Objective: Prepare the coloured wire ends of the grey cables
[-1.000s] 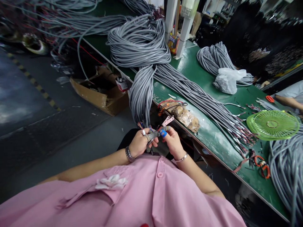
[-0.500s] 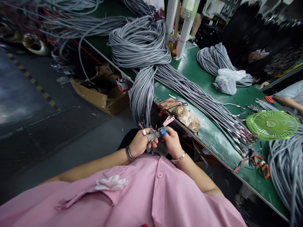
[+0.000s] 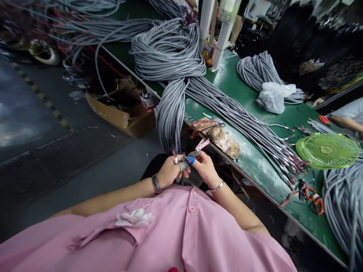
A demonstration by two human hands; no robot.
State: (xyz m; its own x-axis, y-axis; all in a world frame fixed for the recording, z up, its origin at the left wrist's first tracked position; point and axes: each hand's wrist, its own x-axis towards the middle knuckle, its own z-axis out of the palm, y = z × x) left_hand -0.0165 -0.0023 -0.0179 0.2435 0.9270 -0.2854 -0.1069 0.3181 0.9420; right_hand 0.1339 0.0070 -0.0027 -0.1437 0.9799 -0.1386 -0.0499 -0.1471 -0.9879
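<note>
My left hand (image 3: 168, 170) is closed at my lap, its fingers pinching a grey cable end with a white band (image 3: 176, 160) and thin coloured wires fanning out above it. My right hand (image 3: 207, 170) is closed close beside it, a blue cover (image 3: 191, 160) on its thumb, pressing at the fine wire ends (image 3: 184, 155). Grey wrapping (image 3: 183, 165) shows along the fingers between the hands; whether it is finger tape or part of the cable I cannot tell. A hanging bundle of grey cables (image 3: 171, 113) drops from the table edge just beyond both hands.
Coiled grey cables (image 3: 167, 53) lie on the green table (image 3: 261, 181). A taped cardboard piece with a pink clip (image 3: 202, 144) sits at its edge. Rightward are a green fan (image 3: 326, 150), orange-handled scissors (image 3: 314, 201) and another person's arm (image 3: 347, 122). An open carton (image 3: 113, 115) stands on the floor.
My right thumb has shifted slightly left and down toward my left hand. The white-banded cable end stands more upright, a little to the right. Elsewhere the view has barely shifted.
</note>
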